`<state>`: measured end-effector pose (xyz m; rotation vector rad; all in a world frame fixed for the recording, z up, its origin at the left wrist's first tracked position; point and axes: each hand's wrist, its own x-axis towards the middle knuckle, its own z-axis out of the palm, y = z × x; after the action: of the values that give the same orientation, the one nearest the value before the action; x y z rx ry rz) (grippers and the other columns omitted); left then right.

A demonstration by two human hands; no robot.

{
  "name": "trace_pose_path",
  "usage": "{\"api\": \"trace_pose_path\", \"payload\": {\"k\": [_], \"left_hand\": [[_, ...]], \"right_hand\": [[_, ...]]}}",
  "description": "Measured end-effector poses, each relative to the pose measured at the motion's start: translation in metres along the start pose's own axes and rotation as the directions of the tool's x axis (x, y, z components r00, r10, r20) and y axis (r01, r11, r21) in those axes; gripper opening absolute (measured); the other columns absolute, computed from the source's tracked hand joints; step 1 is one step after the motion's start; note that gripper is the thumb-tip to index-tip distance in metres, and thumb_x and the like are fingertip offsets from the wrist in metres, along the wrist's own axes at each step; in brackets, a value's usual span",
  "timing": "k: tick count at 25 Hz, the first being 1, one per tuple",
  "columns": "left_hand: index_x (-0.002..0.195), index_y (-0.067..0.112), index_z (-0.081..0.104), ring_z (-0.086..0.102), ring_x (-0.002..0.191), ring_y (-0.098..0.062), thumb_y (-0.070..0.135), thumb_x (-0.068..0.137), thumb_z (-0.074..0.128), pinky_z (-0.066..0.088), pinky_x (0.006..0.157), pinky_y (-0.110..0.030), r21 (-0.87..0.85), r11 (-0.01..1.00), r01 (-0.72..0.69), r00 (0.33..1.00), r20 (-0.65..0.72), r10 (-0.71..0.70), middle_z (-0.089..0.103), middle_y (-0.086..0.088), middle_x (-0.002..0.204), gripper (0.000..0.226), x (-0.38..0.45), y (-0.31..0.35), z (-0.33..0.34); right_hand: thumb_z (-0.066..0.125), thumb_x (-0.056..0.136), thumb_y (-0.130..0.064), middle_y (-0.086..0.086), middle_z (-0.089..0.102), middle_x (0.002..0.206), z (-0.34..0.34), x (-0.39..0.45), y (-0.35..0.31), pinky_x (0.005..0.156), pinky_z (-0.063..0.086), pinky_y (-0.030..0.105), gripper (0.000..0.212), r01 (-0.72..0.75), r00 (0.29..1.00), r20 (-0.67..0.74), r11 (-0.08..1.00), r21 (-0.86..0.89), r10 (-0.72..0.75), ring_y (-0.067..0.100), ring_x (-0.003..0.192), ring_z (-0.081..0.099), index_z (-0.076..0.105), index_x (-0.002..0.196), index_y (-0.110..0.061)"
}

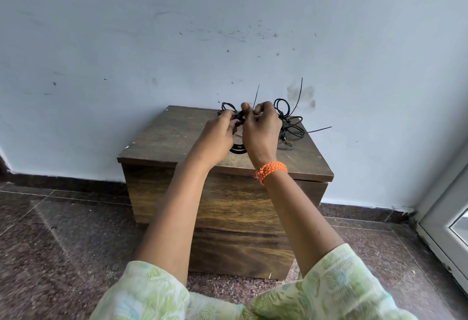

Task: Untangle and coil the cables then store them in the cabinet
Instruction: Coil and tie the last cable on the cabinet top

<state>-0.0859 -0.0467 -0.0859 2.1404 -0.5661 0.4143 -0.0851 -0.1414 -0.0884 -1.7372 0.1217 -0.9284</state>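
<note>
A small dark wooden cabinet [177, 137] stands against the wall. Above its top both my hands meet on a coiled black cable [237, 149], whose loops hang below my palms. My left hand [217, 137] grips the coil from the left. My right hand [260, 129] pinches a thin black zip tie [256, 96] that sticks up from the coil. Another tied black coil [282, 107] with a zip tie tail lies at the back right of the top, over a loose tangle of black cable [293, 129]. A further loop [226, 107] lies behind my left hand.
A loose zip tie [320, 129] sticks out past the cabinet's right edge. The pale blue wall [177, 41] is right behind the cabinet. Dark speckled floor [63, 231] surrounds it. A white door frame [445, 216] stands at the far right.
</note>
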Motion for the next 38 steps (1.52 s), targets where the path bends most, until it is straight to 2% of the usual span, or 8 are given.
{"api": "trace_pose_path", "payload": {"k": [6, 11, 15, 20, 23, 26, 32, 38], "left_hand": [[0.102, 0.001, 0.054, 0.048, 0.066, -0.010, 0.009, 0.100, 0.033, 0.033, 0.046, -0.014, 0.001, 0.976, 0.219, 0.962, -0.167, -0.215, 0.055, -0.006, 0.088, 0.023, 0.002, -0.011, 0.005], [0.090, 0.005, 0.049, 0.046, 0.075, -0.020, 0.010, 0.099, 0.032, 0.031, 0.053, -0.028, 0.075, 0.957, 0.280, 0.953, -0.142, -0.267, 0.056, -0.013, 0.092, 0.020, 0.008, -0.031, 0.007], [0.098, -0.001, 0.053, 0.049, 0.080, -0.023, 0.011, 0.099, 0.033, 0.034, 0.063, -0.030, 0.073, 0.955, 0.288, 0.952, -0.131, -0.277, 0.060, -0.017, 0.099, 0.023, 0.008, -0.039, 0.008], [0.105, 0.000, 0.053, 0.049, 0.080, -0.023, 0.009, 0.099, 0.034, 0.033, 0.064, -0.028, 0.109, 0.946, 0.306, 0.941, -0.184, -0.283, 0.061, -0.016, 0.102, 0.022, 0.003, -0.042, -0.002], [0.109, -0.002, 0.053, 0.048, 0.082, -0.023, 0.009, 0.100, 0.033, 0.035, 0.066, -0.030, 0.058, 0.936, 0.348, 0.905, -0.280, -0.319, 0.061, -0.017, 0.106, 0.024, 0.001, -0.046, -0.013], [0.107, -0.002, 0.052, 0.048, 0.082, -0.023, 0.009, 0.100, 0.032, 0.033, 0.061, -0.030, 0.008, 0.922, 0.387, 0.868, -0.341, -0.361, 0.057, -0.016, 0.100, 0.024, 0.002, -0.052, -0.019], [0.105, -0.001, 0.051, 0.048, 0.079, -0.024, 0.006, 0.098, 0.035, 0.031, 0.057, -0.029, 0.062, 0.924, 0.378, 0.883, -0.323, -0.340, 0.053, -0.009, 0.091, 0.019, -0.004, -0.062, -0.020], [0.103, -0.003, 0.050, 0.048, 0.078, -0.024, 0.010, 0.100, 0.034, 0.032, 0.061, -0.029, 0.043, 0.932, 0.359, 0.876, -0.361, -0.320, 0.061, -0.019, 0.100, 0.021, -0.002, -0.064, -0.018]], "right_hand": [[0.060, 0.092, -0.022, 0.002, 0.074, 0.088, -0.032, 0.033, 0.029, 0.069, 0.057, 0.039, 0.004, -0.042, 0.982, 0.165, 0.965, -0.258, 0.087, 0.020, 0.082, 0.070, 0.064, 0.091, -0.023], [0.065, 0.087, -0.031, 0.008, 0.068, 0.112, -0.049, 0.037, 0.068, 0.098, 0.036, 0.045, 0.021, 0.074, 0.935, 0.285, 0.672, -0.737, 0.209, 0.030, 0.120, 0.048, 0.072, 0.105, -0.023], [0.058, 0.083, -0.004, 0.012, 0.067, 0.100, -0.035, 0.030, 0.058, 0.090, 0.034, 0.040, 0.010, 0.214, 0.916, 0.384, 0.666, -0.714, 0.118, 0.033, 0.108, 0.053, 0.063, 0.086, -0.012], [0.040, 0.081, 0.010, 0.013, 0.052, 0.080, -0.027, 0.018, 0.020, 0.049, 0.026, 0.031, 0.019, 0.264, 0.947, 0.300, 0.814, -0.518, -0.116, 0.028, 0.063, 0.044, 0.043, 0.089, -0.007], [0.042, 0.093, 0.002, 0.014, 0.055, 0.086, -0.021, 0.013, 0.002, 0.050, 0.027, 0.032, 0.010, 0.364, 0.931, 0.197, 0.814, -0.452, -0.307, 0.029, 0.066, 0.048, 0.051, 0.093, -0.002], [0.047, 0.095, -0.005, 0.016, 0.063, 0.091, -0.015, 0.005, -0.001, 0.058, 0.044, 0.036, 0.016, 0.467, 0.881, 0.309, 0.769, -0.438, -0.359, 0.034, 0.073, 0.060, 0.062, 0.093, -0.001], [0.048, 0.091, -0.011, 0.009, 0.060, 0.070, -0.003, -0.023, -0.005, 0.056, 0.038, 0.032, 0.022, 0.621, 0.776, 0.569, 0.495, -0.608, -0.273, 0.035, 0.070, 0.064, 0.047, 0.069, -0.013], [0.049, 0.091, -0.010, 0.008, 0.051, 0.067, -0.003, -0.023, -0.015, 0.058, 0.038, 0.031, 0.039, 0.484, 0.857, 0.490, 0.575, -0.660, -0.160, 0.035, 0.069, 0.062, 0.032, 0.056, -0.012]]}}
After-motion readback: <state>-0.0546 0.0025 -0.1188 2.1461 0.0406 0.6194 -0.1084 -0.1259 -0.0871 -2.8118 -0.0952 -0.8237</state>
